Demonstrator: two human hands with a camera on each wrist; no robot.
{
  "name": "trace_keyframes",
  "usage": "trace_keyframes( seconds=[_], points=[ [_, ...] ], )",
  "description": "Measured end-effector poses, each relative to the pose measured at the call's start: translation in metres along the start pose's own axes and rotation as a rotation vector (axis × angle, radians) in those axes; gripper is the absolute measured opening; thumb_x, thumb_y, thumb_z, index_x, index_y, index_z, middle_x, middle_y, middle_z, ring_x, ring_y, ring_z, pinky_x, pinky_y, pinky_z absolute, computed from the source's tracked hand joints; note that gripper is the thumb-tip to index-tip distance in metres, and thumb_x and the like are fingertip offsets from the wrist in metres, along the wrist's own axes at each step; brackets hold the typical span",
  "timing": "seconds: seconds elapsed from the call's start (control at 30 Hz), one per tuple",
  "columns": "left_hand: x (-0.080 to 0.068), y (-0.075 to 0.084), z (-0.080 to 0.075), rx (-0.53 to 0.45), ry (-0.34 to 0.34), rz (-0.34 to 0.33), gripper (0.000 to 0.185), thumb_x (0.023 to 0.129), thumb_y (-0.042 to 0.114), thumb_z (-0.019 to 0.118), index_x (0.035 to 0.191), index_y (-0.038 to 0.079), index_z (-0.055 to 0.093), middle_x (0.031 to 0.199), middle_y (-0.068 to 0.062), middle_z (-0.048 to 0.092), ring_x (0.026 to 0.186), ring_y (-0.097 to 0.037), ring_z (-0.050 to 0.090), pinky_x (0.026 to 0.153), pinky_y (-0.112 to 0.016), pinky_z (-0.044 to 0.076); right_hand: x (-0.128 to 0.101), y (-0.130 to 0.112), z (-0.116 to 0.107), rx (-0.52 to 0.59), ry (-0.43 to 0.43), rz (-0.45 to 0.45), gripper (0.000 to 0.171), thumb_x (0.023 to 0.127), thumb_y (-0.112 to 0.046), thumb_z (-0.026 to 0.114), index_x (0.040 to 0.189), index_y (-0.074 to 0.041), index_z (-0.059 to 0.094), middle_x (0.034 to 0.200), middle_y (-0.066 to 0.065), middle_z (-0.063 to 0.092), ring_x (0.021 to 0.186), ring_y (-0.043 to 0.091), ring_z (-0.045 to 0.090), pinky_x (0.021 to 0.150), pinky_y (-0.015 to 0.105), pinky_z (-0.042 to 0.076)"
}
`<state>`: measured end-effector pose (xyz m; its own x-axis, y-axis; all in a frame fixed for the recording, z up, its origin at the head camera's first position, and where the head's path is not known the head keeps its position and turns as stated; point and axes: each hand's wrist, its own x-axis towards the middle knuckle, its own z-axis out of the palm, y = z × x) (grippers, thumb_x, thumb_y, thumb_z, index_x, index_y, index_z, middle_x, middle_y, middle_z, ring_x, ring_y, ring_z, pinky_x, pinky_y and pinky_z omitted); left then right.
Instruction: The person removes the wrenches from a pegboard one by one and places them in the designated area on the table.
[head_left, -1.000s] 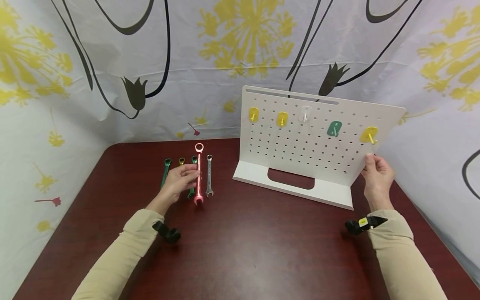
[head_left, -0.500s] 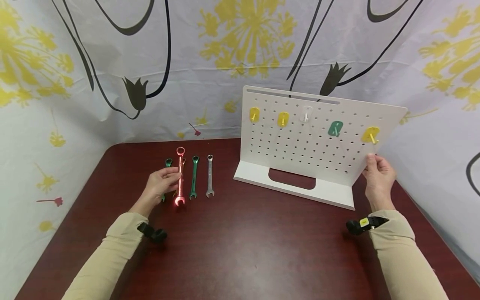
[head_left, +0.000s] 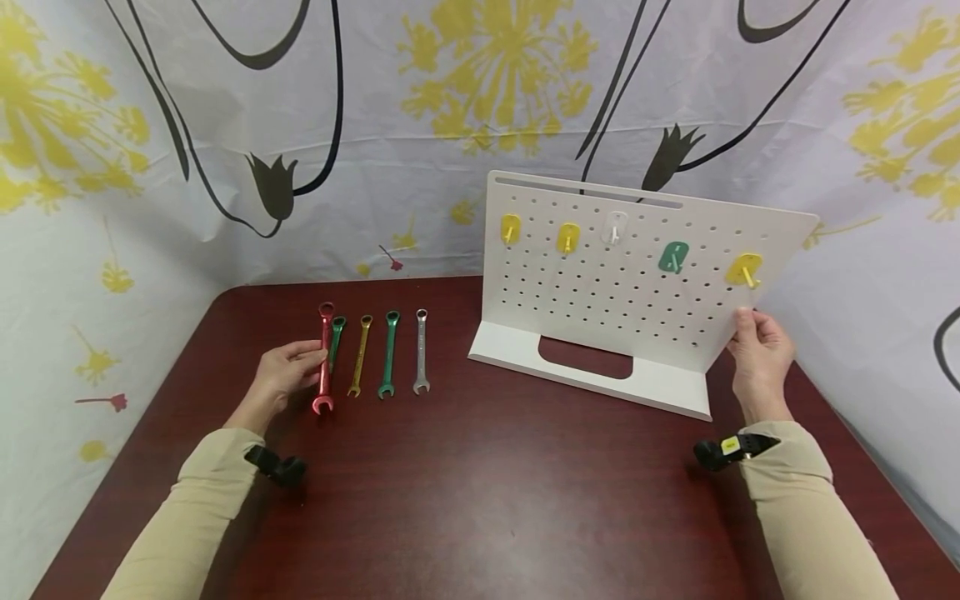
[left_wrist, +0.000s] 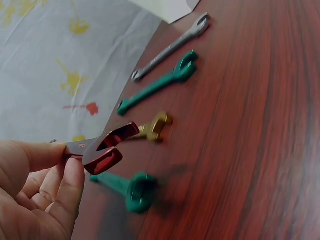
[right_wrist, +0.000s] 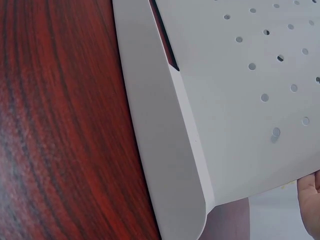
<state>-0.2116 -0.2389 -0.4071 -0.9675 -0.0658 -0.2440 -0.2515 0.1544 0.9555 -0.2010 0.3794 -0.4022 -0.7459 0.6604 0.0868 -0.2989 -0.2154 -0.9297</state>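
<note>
My left hand [head_left: 281, 375] pinches a red combination wrench [head_left: 324, 385] between thumb and fingers, its ring end pointing away. In the left wrist view its open end [left_wrist: 103, 162] faces the camera, above the table. Close beside it lies a small green wrench [head_left: 336, 340]. To the right, a gold wrench [head_left: 359, 358], a larger green wrench [head_left: 389, 354] and a silver wrench [head_left: 422, 352] lie in a row. My right hand [head_left: 760, 362] grips the right edge of a white pegboard [head_left: 585, 287], thumb in front; only part of that hand shows in the right wrist view.
Several hooks stick out from the pegboard, among them a yellow hook [head_left: 567, 238], a clear hook [head_left: 615, 228] and a green hook [head_left: 673, 257]. Its base [head_left: 667, 387] rests on the dark red table [head_left: 480, 492]. A patterned cloth [head_left: 420, 167] hangs behind.
My left hand has carried the red wrench leftward, past the larger green and gold wrenches, to beside the small green one. The right hand keeps its grip on the pegboard.
</note>
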Motion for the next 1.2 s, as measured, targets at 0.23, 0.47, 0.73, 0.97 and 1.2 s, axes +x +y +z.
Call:
trace_keyframes(
  seconds=[0.23,0.47,0.73,0.97,1.2],
  points=[
    [0.002,-0.007,-0.014,0.053,0.031,-0.018,0.049,0.091,0.016,0.062,0.13,-0.009,0.046,0.073,0.021,0.063,0.067,0.006,0.061,0.062,-0.017,0.056,0.0,0.0,0.0,0.013,-0.003,0.008,0.012,0.083,-0.016,0.07,0.079,-0.005,0.066,0.075,-0.002,0.069,0.064,0.007,0.063,0.051,0.016,0.05],
    [0.006,-0.009,-0.021,0.112,0.042,-0.039,0.05,0.093,0.018,0.059,0.133,-0.009,0.044,0.072,0.022,0.062,0.066,0.006,0.06,0.062,-0.016,0.055,0.0,-0.001,-0.001,0.012,0.015,0.042,0.011,0.083,-0.016,0.07,0.08,-0.005,0.066,0.075,-0.002,0.069,0.064,0.007,0.063,0.051,0.016,0.05],
    [0.014,-0.012,-0.027,0.182,0.081,-0.069,0.047,0.092,0.017,0.06,0.13,-0.008,0.049,0.071,0.019,0.059,0.065,0.004,0.058,0.061,-0.017,0.055,0.002,0.0,-0.002,0.031,0.014,0.025,0.013,0.082,-0.016,0.071,0.078,-0.005,0.066,0.073,-0.001,0.068,0.062,0.007,0.062,0.05,0.016,0.05],
    [0.017,-0.014,-0.031,0.254,0.099,-0.082,0.045,0.092,0.017,0.059,0.129,-0.007,0.051,0.071,0.018,0.058,0.064,0.005,0.057,0.061,-0.016,0.055,0.001,0.001,-0.001,0.0,-0.009,-0.012,0.014,0.083,-0.017,0.07,0.078,-0.005,0.065,0.074,-0.002,0.067,0.063,0.006,0.062,0.05,0.015,0.049],
    [0.019,-0.017,-0.031,0.337,0.115,-0.073,0.042,0.093,0.019,0.059,0.126,-0.006,0.054,0.087,0.006,0.06,0.068,0.006,0.055,0.066,-0.018,0.056,0.001,0.001,0.001,-0.031,-0.003,-0.032,0.017,0.083,-0.019,0.07,0.078,-0.004,0.065,0.076,0.0,0.066,0.064,0.008,0.06,0.05,0.015,0.048]
  ],
)
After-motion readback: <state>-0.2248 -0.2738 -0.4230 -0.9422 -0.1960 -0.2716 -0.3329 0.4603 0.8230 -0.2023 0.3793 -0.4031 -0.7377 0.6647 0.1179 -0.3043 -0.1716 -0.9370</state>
